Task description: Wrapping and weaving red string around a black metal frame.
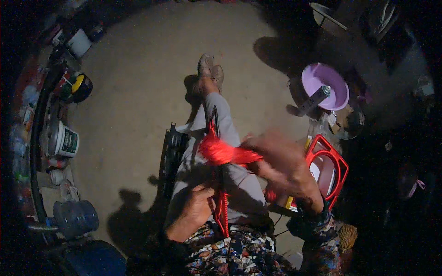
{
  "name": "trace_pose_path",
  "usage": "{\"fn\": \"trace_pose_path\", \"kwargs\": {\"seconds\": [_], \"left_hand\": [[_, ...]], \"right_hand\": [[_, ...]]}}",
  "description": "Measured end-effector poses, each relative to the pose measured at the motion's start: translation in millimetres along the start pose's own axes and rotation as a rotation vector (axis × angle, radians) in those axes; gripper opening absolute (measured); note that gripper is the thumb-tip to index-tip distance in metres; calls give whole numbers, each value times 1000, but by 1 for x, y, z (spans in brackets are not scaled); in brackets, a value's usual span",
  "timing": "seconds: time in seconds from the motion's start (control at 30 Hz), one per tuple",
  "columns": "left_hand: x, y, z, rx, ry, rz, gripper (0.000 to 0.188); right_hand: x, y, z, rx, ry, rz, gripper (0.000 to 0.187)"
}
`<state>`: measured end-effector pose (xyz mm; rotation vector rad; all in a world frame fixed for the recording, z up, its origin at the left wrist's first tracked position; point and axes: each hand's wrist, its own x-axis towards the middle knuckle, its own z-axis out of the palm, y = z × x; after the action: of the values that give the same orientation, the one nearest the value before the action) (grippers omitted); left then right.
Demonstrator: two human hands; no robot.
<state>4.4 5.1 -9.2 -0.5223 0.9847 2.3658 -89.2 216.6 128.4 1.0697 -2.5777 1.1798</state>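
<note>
My left hand (197, 208) grips a thin upright frame (214, 133) wound with red cord, resting on my lap over grey trousers. My right hand (281, 162), blurred with motion, is closed on a bundle of red cord (221, 152) that runs across to the frame. My outstretched leg ends at a foot (210, 69) on the bare floor. A black ribbed piece (171, 152) lies beside my left thigh.
A red-rimmed container (338, 171) sits to my right, and a purple bowl (328, 78) with a spray can (314, 100) beyond it. At left stand a white bucket (64, 140), a yellow-and-black round item (81, 86) and a large water bottle (76, 216).
</note>
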Motion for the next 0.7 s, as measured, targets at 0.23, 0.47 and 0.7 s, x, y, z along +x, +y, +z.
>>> {"fn": "trace_pose_path", "kwargs": {"seconds": [0.23, 0.47, 0.7], "left_hand": [[-16, 15, 26, -500, 199, 227, 21], [-26, 23, 23, -593, 182, 280, 23], [-12, 19, 34, -606, 147, 278, 26]], "right_hand": [[42, 1, 90, -851, -446, -453, 34], [25, 51, 164, -1994, -249, -622, 42], [41, 17, 111, -702, -637, -376, 29]]}}
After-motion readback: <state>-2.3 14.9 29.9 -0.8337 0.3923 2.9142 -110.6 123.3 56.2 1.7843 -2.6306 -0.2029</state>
